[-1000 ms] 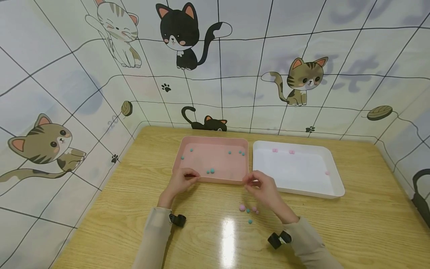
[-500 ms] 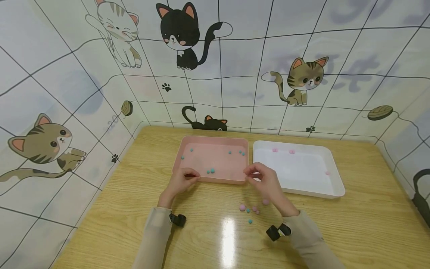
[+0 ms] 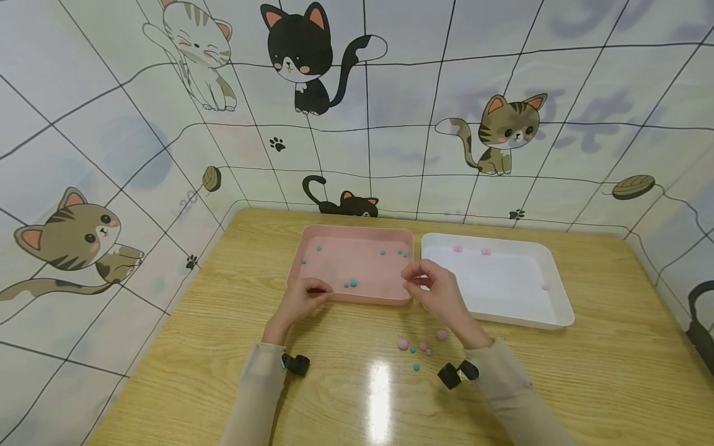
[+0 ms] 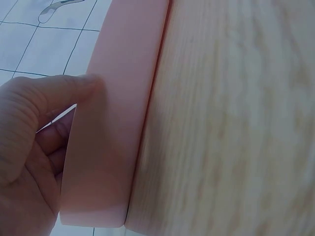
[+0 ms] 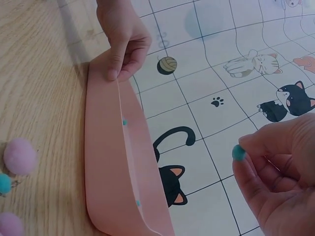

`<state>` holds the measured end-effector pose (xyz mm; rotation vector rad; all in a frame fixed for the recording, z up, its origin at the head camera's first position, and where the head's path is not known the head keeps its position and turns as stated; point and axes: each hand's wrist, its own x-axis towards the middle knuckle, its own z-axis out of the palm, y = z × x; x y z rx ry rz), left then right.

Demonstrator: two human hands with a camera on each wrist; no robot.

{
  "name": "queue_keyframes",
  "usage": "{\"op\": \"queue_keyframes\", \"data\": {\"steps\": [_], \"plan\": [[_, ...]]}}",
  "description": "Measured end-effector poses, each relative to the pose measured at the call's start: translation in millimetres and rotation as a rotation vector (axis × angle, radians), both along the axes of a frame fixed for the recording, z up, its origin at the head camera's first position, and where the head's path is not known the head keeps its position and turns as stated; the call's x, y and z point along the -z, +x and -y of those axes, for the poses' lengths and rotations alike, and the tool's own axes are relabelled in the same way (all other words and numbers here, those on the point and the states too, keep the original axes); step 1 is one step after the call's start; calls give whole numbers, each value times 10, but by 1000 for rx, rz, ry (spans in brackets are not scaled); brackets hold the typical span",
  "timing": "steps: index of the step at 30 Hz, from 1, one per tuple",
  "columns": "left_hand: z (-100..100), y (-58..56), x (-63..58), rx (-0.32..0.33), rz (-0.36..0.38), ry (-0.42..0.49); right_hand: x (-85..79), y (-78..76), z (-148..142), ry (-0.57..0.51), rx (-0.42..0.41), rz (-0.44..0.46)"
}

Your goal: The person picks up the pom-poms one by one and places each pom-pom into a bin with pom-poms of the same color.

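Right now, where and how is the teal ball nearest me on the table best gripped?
I'd pinch the teal ball lightly across its middle, from above on the near side: it looks small and round, and the other loose balls lie apart, beyond it.

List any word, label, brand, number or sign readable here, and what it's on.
Nothing reads with certainty.
Cat-print wall, left: faint marks, perhaps digits, too blurred to read.
Cat-print wall, right: purple shapes like characters, too blurred.
Right wrist camera: pale patch, too small to read.
Pink tray, white tray: none visible.
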<state>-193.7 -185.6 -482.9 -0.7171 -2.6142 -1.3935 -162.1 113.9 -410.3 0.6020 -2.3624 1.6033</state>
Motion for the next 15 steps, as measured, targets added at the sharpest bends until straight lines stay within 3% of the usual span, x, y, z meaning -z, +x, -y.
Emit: {"op": "queue_keyframes", "data": {"steps": [15], "plan": [[0, 10, -9, 1, 67, 18, -74, -114, 91, -29, -14, 39]]}}
